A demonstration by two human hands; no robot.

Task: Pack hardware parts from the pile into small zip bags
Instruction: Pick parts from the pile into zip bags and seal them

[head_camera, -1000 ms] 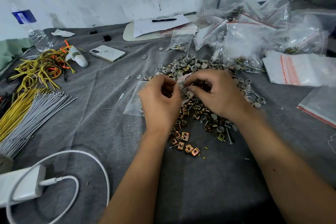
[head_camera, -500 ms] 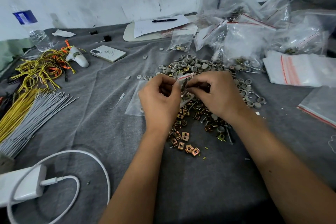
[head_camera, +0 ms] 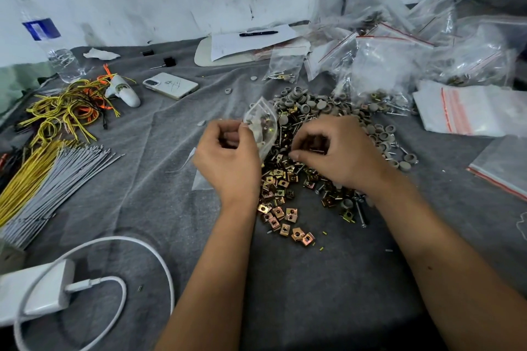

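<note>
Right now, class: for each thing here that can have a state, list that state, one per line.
Small zip bag: open, partly filled, held up.
Left hand: grips the bag.
Right hand: fingers curled, picking in the hardware pile.
Phone: face down.
Pen: lying on paper.

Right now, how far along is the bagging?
Done: several filled zip bags are heaped at the back right. In hand: the left hand holds a small bag with a few parts inside; the right hand is picking in the pile. Left: most of the pile, clips and grey caps, is loose on the cloth.
</note>
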